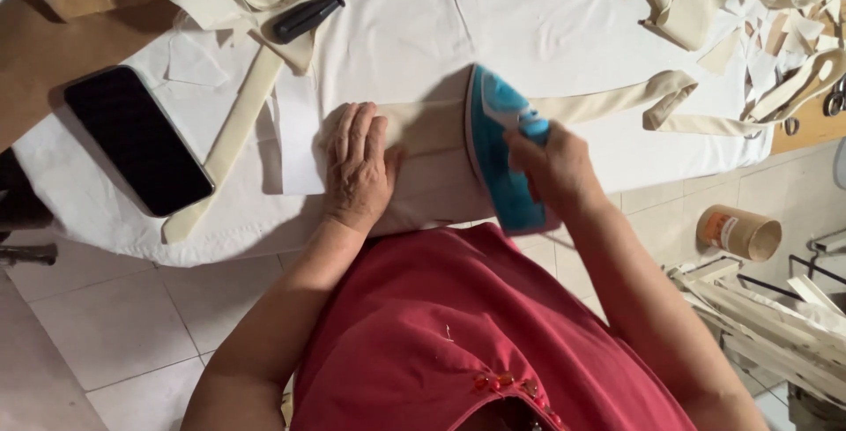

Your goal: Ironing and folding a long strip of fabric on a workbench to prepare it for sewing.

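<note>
Fabric strip lies flat on the tabletop; our left hand presses it open-palmed beside the iron, steadying it, while our right hand grips the iron's handle.

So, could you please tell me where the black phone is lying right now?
In the head view, the black phone lies screen-up at the left end of the white-covered table, left of the left hand and beside a cream fabric strip.
</note>
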